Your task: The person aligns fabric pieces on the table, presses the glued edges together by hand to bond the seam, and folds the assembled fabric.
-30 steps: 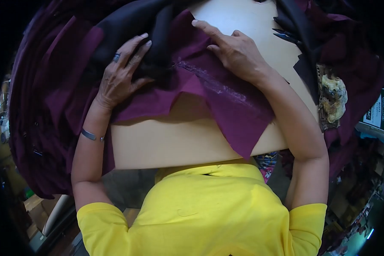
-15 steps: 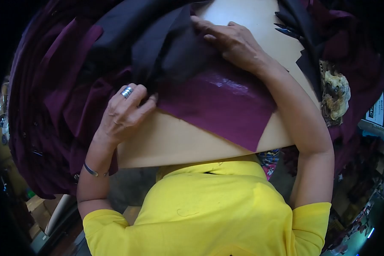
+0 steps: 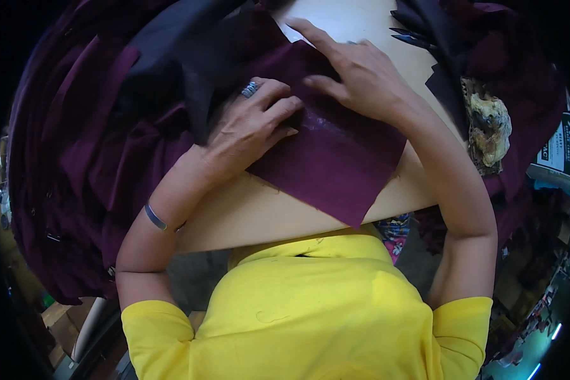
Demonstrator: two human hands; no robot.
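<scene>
A maroon cloth piece (image 3: 342, 168) lies on the pale tabletop with a shiny smear across its middle. My left hand (image 3: 250, 126), with a ring on one finger, is over the cloth's left part, fingers loosely bent and thumb apart. Nothing shows in its grasp. My right hand (image 3: 361, 76) rests at the cloth's upper right edge, forefinger stretched out and thumb spread. Black cloth (image 3: 171, 60) is bunched to the upper left, its lower end hanging beside my left wrist.
Piled maroon fabric (image 3: 63, 183) covers the left side. On the right, a yellowish crusted lump (image 3: 491, 130) sits on a piece of cardboard near black cut pieces (image 3: 418, 38). A printed box (image 3: 557, 149) stands beyond. The pale table (image 3: 234, 215) has its front edge at my waist.
The black cloth has shifted left off the maroon piece, uncovering its upper part. My left hand has moved right and up onto the maroon cloth. My right hand's fingers have spread.
</scene>
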